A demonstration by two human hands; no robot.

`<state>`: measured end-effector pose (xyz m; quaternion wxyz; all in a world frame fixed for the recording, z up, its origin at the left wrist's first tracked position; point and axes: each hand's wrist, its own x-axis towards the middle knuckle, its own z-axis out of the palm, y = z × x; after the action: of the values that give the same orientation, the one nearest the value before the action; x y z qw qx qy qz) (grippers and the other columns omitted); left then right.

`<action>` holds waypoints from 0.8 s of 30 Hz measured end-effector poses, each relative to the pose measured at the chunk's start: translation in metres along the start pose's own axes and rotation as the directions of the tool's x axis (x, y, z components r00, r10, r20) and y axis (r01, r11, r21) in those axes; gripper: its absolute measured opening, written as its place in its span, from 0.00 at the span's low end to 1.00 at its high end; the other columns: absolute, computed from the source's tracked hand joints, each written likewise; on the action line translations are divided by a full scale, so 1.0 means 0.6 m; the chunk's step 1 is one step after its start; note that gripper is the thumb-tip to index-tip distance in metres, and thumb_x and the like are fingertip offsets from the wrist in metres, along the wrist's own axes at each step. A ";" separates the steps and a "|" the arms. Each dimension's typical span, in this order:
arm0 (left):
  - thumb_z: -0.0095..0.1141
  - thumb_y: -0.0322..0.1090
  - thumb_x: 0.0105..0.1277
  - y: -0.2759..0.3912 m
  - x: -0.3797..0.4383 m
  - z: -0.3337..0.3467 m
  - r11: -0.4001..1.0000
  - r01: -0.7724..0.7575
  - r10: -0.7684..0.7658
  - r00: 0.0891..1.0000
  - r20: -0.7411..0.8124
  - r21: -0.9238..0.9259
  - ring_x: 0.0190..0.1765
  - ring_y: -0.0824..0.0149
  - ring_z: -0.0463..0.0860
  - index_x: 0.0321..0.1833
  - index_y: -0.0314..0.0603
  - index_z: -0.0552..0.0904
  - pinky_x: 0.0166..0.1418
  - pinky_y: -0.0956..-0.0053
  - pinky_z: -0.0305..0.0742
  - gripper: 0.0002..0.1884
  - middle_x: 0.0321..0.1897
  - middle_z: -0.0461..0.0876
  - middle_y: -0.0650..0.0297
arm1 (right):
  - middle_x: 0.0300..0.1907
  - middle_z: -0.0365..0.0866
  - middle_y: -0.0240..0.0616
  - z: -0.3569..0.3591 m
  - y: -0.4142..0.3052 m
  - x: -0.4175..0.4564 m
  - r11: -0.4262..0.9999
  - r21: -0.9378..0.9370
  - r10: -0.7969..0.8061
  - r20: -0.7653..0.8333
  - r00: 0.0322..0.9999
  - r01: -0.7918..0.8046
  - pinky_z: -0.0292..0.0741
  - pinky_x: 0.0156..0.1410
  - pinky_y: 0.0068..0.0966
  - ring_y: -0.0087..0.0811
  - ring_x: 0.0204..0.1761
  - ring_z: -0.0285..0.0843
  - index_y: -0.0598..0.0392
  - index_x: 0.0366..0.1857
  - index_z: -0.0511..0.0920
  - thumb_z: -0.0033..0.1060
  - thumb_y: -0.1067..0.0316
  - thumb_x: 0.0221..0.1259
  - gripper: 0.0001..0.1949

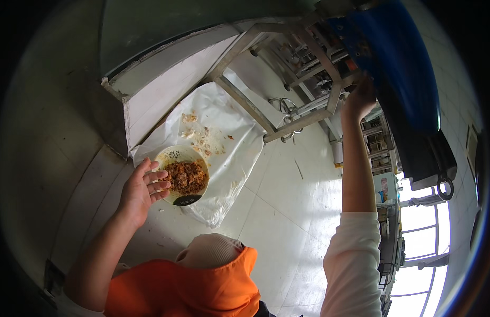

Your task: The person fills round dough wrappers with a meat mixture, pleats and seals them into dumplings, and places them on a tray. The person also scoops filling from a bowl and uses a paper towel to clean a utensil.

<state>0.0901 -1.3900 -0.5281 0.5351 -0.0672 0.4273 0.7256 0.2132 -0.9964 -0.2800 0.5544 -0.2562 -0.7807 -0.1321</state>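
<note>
My left hand (144, 188) is beside a round bowl (201, 156), its fingers spread and overlapping the near rim in the picture. Whether the fingertips touch the bowl is unclear. Brown-orange chopped food (187, 177) fills the bowl's lower part, and dark printing marks its inner wall. Under the bowl lies a shiny white plastic sheet (237, 154), with scattered food scraps (203, 138) on it. Up to the right, my right hand (360, 97) reaches to the underside of a blue machine housing (403, 59). Its fingers are curled and blurred, so what they touch is hidden.
A metal tube frame (249, 103) stands over the sheet's far side. To the left is a white-sided block (161, 87) with a chipped corner. Shelving (379, 146) and bright windows (419, 230) line the right. Pale floor tiles (276, 198) show between. An orange apron (181, 289) covers my front.
</note>
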 end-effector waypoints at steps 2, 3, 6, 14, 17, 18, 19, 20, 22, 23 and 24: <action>0.48 0.56 0.61 -0.001 0.002 -0.004 1.000 0.000 0.000 1.000 -0.003 0.001 0.38 0.68 0.77 0.54 0.41 0.67 0.45 0.70 0.71 0.27 0.40 0.75 0.62 | 0.45 0.81 0.39 0.004 0.000 0.000 0.994 0.043 0.108 -0.058 0.993 -0.105 0.78 0.47 0.28 0.32 0.43 0.81 0.52 0.44 0.80 0.49 0.64 0.63 0.11; 0.47 0.57 0.62 -0.003 0.005 -0.005 1.000 0.000 0.000 1.000 0.002 0.003 0.38 0.68 0.77 0.53 0.42 0.67 0.45 0.70 0.71 0.27 0.40 0.75 0.62 | 0.45 0.81 0.39 0.009 0.000 0.001 0.990 0.076 0.128 -0.075 0.989 -0.122 0.78 0.47 0.27 0.32 0.43 0.81 0.52 0.44 0.80 0.50 0.63 0.63 0.11; 0.47 0.57 0.62 -0.007 0.006 -0.002 1.000 0.007 -0.007 1.000 0.022 0.006 0.38 0.68 0.77 0.52 0.43 0.68 0.45 0.71 0.71 0.26 0.40 0.75 0.62 | 0.45 0.81 0.38 0.037 0.023 0.014 0.977 0.175 0.139 -0.087 0.986 -0.122 0.78 0.46 0.25 0.31 0.43 0.81 0.51 0.45 0.80 0.52 0.60 0.62 0.12; 0.49 0.56 0.60 0.000 0.006 -0.002 1.000 -0.006 0.006 1.000 0.015 -0.006 0.38 0.68 0.77 0.53 0.41 0.67 0.45 0.70 0.71 0.28 0.40 0.74 0.61 | 0.53 0.75 0.38 0.034 -0.057 0.053 0.980 -0.197 -0.006 0.098 0.995 0.025 0.75 0.53 0.26 0.30 0.49 0.77 0.47 0.53 0.74 0.38 0.51 0.67 0.19; 0.49 0.56 0.61 0.010 0.001 -0.006 1.000 -0.018 0.018 1.000 0.008 -0.016 0.39 0.68 0.76 0.53 0.41 0.67 0.46 0.70 0.71 0.27 0.40 0.74 0.62 | 0.52 0.76 0.41 0.009 -0.065 0.005 0.943 0.140 0.288 0.101 0.952 -0.300 0.73 0.57 0.27 0.29 0.52 0.76 0.52 0.49 0.77 0.48 0.65 0.65 0.13; 0.49 0.56 0.61 0.009 0.000 -0.002 1.000 -0.013 0.013 1.000 0.023 -0.012 0.39 0.68 0.76 0.53 0.41 0.67 0.46 0.70 0.71 0.27 0.40 0.74 0.62 | 0.49 0.78 0.41 0.009 -0.032 0.002 0.959 0.160 0.230 0.040 0.972 -0.234 0.75 0.53 0.26 0.29 0.48 0.78 0.54 0.48 0.77 0.48 0.64 0.64 0.13; 0.48 0.56 0.61 0.007 0.000 0.002 1.000 -0.005 0.005 0.999 0.039 -0.006 0.39 0.68 0.76 0.53 0.41 0.67 0.46 0.70 0.70 0.27 0.40 0.74 0.62 | 0.47 0.79 0.41 0.009 0.020 0.003 0.971 0.174 0.173 -0.021 0.985 -0.167 0.77 0.49 0.25 0.29 0.45 0.80 0.55 0.47 0.77 0.49 0.63 0.64 0.13; 0.48 0.56 0.61 0.004 0.003 -0.001 1.000 0.003 -0.002 0.999 0.036 -0.008 0.39 0.68 0.76 0.53 0.41 0.67 0.46 0.70 0.70 0.27 0.40 0.74 0.62 | 0.44 0.81 0.41 0.008 0.051 -0.001 0.977 0.186 0.118 -0.078 0.990 -0.102 0.79 0.45 0.24 0.30 0.41 0.82 0.56 0.46 0.77 0.49 0.62 0.64 0.13; 0.48 0.56 0.61 0.002 0.008 -0.013 1.000 0.000 0.000 1.000 0.004 -0.021 0.39 0.68 0.76 0.53 0.41 0.67 0.46 0.70 0.70 0.27 0.40 0.74 0.62 | 0.45 0.80 0.43 0.024 -0.024 -0.019 0.953 0.216 0.198 0.098 0.975 -0.215 0.78 0.49 0.23 0.31 0.45 0.80 0.57 0.46 0.78 0.49 0.67 0.64 0.11; 0.48 0.56 0.61 0.000 0.008 -0.010 1.000 0.010 -0.010 1.000 0.009 -0.014 0.39 0.68 0.76 0.53 0.41 0.67 0.46 0.70 0.70 0.27 0.40 0.74 0.62 | 0.46 0.80 0.43 0.024 -0.026 -0.019 0.997 0.061 0.037 0.139 0.990 -0.046 0.77 0.50 0.23 0.31 0.46 0.80 0.57 0.46 0.78 0.49 0.68 0.63 0.11; 0.48 0.56 0.61 0.001 0.006 -0.007 1.000 0.011 -0.011 1.000 0.010 -0.010 0.39 0.68 0.76 0.53 0.41 0.68 0.46 0.70 0.70 0.27 0.40 0.74 0.62 | 0.48 0.78 0.42 0.024 -0.015 -0.015 0.999 0.037 -0.013 0.111 0.994 0.009 0.76 0.52 0.23 0.31 0.48 0.78 0.57 0.46 0.78 0.48 0.68 0.64 0.11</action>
<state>0.0863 -1.3903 -0.5324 0.5408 -0.0688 0.4207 0.7251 0.1993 -0.9990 -0.2927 0.5138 -0.2486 -0.8141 -0.1065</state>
